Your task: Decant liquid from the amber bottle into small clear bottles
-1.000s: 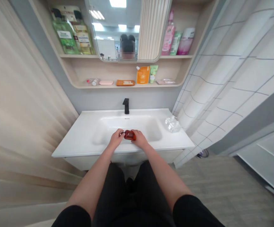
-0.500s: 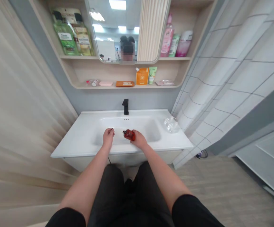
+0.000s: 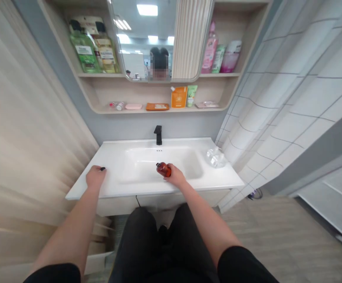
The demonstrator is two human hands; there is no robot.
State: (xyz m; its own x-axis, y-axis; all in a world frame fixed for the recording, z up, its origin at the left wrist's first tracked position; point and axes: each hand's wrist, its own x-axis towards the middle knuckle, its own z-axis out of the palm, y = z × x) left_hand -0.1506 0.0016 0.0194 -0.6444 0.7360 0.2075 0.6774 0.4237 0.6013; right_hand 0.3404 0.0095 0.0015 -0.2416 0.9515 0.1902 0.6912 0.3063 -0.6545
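My right hand [image 3: 175, 176] grips a small amber plastic bottle [image 3: 163, 169] over the front of the white washbasin [image 3: 112, 157], its neck tilted to the left. My left hand [image 3: 96, 177] rests near the basin's left front edge. A small black bottle cap [image 3: 102, 169] shows at its fingertips, pinched there as far as I can tell. The fingers of that hand hide most of the cap.
A black faucet [image 3: 158, 135] stands at the basin's back. Crumpled clear plastic [image 3: 216, 158] lies on the right of the counter. Wooden shelves [image 3: 156, 110] above hold several toiletries beside a mirror [image 3: 141, 39]. A tiled wall rises to the right, and a curtain hangs left.
My left hand has moved well to the left, away from the bottle, with the small black cap at its fingertips. My right hand and the bottle have stayed nearly still.
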